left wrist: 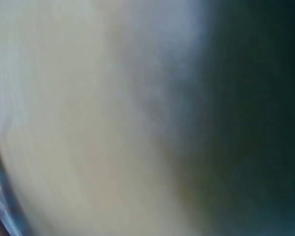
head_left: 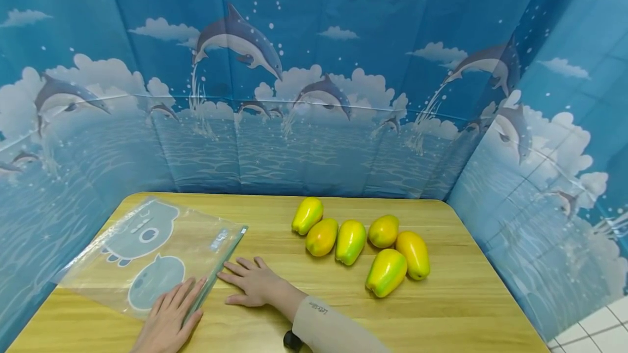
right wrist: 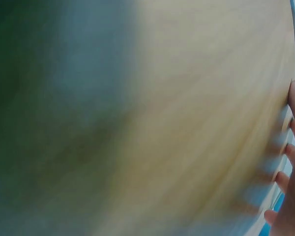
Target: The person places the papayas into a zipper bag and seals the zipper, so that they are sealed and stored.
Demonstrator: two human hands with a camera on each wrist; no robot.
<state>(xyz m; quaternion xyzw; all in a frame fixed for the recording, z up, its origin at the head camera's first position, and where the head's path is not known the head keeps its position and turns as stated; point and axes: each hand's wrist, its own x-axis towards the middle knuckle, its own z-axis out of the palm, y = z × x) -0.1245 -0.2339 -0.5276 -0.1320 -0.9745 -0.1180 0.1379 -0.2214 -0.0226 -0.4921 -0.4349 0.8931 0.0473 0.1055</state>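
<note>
A clear plastic zip bag with grey-blue cartoon shapes printed on it lies flat on the left of the wooden table. My left hand rests on its near corner, fingers straight, by the dark zip edge. Just right of that edge my right hand lies palm down on the table, fingers spread and straight, fingertips close to the zip. In the right wrist view the fingers show at the right margin. The left wrist view is mostly a blurred close-up of the tabletop.
Several yellow-green mangoes lie in a loose group right of centre, among them a front mango and a back left mango. A small black object sits by the right sleeve. A blue dolphin-print curtain stands behind the table.
</note>
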